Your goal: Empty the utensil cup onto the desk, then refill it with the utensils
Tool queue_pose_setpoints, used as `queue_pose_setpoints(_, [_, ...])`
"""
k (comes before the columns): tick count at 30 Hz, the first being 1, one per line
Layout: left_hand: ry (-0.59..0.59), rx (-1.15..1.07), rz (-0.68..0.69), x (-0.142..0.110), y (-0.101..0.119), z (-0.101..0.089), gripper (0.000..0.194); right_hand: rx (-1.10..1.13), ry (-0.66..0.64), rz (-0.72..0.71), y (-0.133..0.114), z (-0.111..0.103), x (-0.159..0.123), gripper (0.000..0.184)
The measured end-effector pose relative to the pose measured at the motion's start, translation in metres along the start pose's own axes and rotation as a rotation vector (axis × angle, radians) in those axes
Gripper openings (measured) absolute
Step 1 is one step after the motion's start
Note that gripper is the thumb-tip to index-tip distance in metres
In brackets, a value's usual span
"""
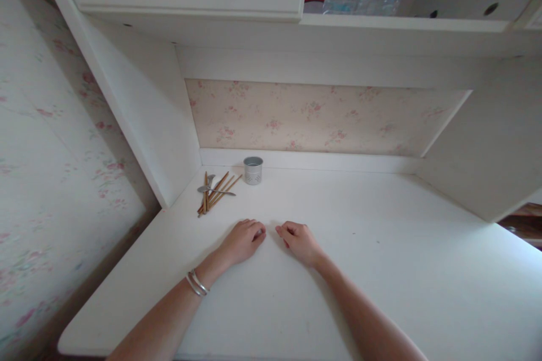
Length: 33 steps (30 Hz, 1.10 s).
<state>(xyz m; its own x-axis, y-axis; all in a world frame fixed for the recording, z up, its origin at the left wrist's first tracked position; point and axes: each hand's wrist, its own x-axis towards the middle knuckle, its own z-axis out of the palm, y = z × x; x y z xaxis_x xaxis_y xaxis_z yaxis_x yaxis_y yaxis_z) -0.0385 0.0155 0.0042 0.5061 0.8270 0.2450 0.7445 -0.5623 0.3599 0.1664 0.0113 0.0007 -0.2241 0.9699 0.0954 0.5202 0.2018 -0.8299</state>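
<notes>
"Where did the wooden sticks (207,201) lie?"

"On the left of the white desk (381,293), near the metal cup (253,172). A spoon (203,189) lay across them."

"And which touch would have suited them?"

"A light one, I judged. Thin sticks like those could have rolled, so freeing the spoon first and pinching each stick near its middle seemed tidiest. With both hands at rest, low wrists and knuckles clear of the pile made for good form."

"Which way did they point?"

"Most slanted, near ends to the left, far ends to the right. One ran almost straight toward the back of the desk. The spoon's long axis went crosswise, bowl left, handle right. The cup stood upright, mouth up."

"The fingers?"

"The left hand (245,240), nearer the pile, had them curled loosely inward; the right hand (300,242) had them folded too. The hands rested on the desk, apart, gripping neither sticks nor spoon. Whether anything small sat inside either curl, I couldn't tell."
</notes>
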Motion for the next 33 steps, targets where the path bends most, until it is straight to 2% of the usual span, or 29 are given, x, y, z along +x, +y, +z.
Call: queue_pose_setpoints(33, [0.013,-0.007,0.013,-0.0007,-0.0031,0.0032,0.015,-0.026,-0.027,0.017,-0.0039,-0.0013,-0.0012,0.041])
